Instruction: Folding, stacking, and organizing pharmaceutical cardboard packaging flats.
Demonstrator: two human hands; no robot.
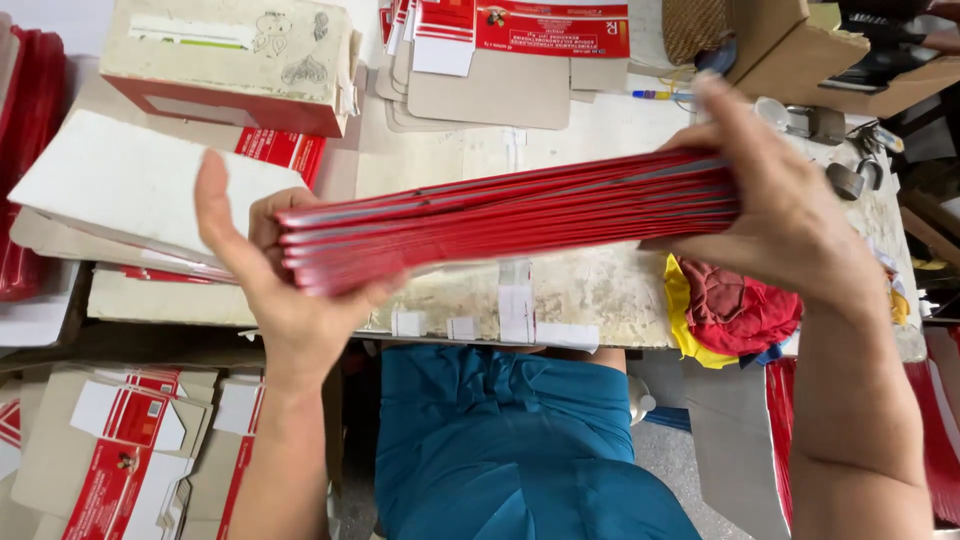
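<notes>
Hands: left hand (285, 290) and right hand (775, 215) clamp opposite ends of the red stack (510, 215), each grip pinching it.
Stack: flat cards, held over the desk (590, 285).
Handling: likely light, bendy, slippery; take by the ends.
Beyond stack: rags (740, 310), white box (235, 60).

view: one head camera, no second view to share | position: above the table (600, 290), looking steeply down over the person's lap | facing: forward across the tabletop | range: close, both hands fill the middle of frame
</notes>
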